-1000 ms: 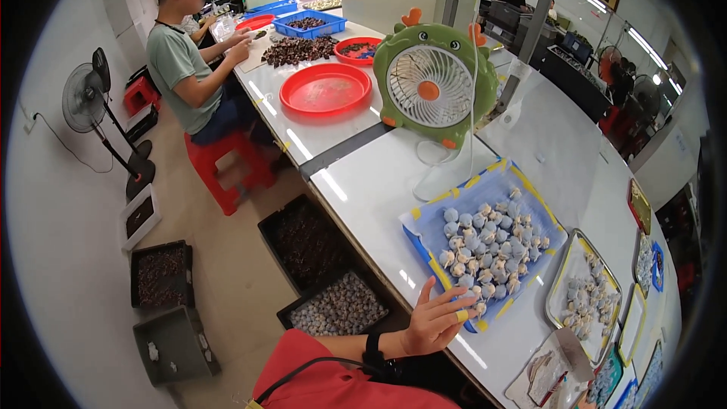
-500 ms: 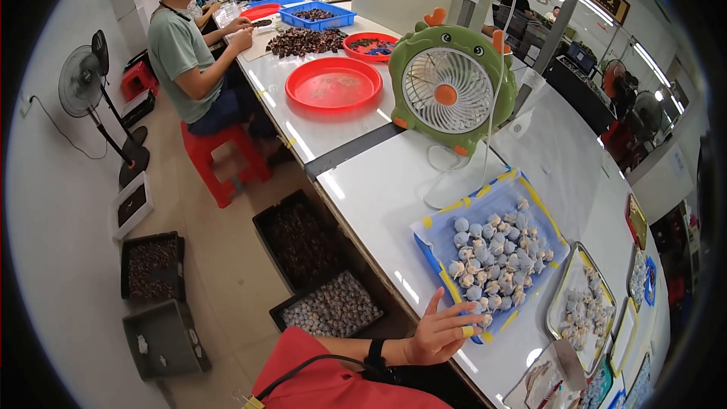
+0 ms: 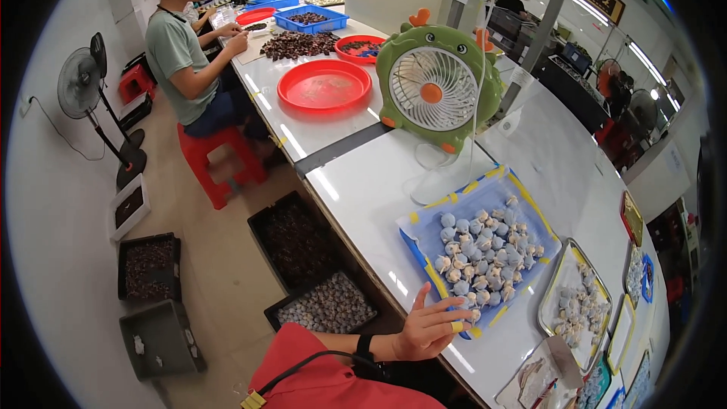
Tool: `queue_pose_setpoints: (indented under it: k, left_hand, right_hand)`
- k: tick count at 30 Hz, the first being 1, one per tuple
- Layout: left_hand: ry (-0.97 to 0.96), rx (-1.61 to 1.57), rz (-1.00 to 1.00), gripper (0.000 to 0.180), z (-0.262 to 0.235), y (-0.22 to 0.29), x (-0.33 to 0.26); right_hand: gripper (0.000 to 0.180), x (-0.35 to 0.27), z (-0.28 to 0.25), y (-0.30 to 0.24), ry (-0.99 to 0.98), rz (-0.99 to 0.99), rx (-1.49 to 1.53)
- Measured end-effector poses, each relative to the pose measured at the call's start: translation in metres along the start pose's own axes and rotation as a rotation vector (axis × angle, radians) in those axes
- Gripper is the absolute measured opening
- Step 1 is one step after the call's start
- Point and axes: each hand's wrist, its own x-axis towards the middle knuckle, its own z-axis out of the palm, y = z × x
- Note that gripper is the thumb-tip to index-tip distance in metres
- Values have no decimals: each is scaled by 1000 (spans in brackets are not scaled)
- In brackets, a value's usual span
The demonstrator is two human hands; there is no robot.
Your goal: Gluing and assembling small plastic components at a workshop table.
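My left hand (image 3: 426, 329) reaches in from the lower edge, with a black band on its wrist and a yellow band round one finger. Its thumb stands apart and the fingers stretch out, fingertips over the near corner of a blue tray (image 3: 418, 236) edged with yellow tape. Small round grey-blue pieces (image 3: 485, 254) with cream-coloured parts fill much of this tray, and a few lie right by my fingertips. Whether the fingers touch one is unclear. My right hand is out of view.
A green animal-shaped fan (image 3: 439, 87) stands behind the tray, its cable hanging down. Right of it lies a metal tray (image 3: 542, 310) with similar pieces. A red round tray (image 3: 324, 85) sits farther left, near a seated person (image 3: 182, 45). Bins (image 3: 326, 304) stand on the floor.
The whole view has shifted slightly, so the tray and fan appear a little farther left. My left hand keeps nearly the same pose at the tray's corner.
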Motion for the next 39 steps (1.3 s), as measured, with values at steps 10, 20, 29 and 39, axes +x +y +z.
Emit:
queue_pose_setpoints:
  k: [10, 20, 29, 39]
  left_hand:
    - [5, 87, -6, 14, 12, 1, 3]
    - [28, 306, 51, 9, 31, 12, 7]
    - [76, 491, 9, 30, 47, 11, 1]
    - [-14, 764, -8, 32, 58, -9, -5]
  right_hand:
    - [23, -16, -37, -30, 33, -123, 130]
    - [19, -20, -52, -27, 133, -126, 209]
    - [9, -24, -37, -8, 57, -36, 504]
    - [11, -10, -64, -12, 18, -183, 703]
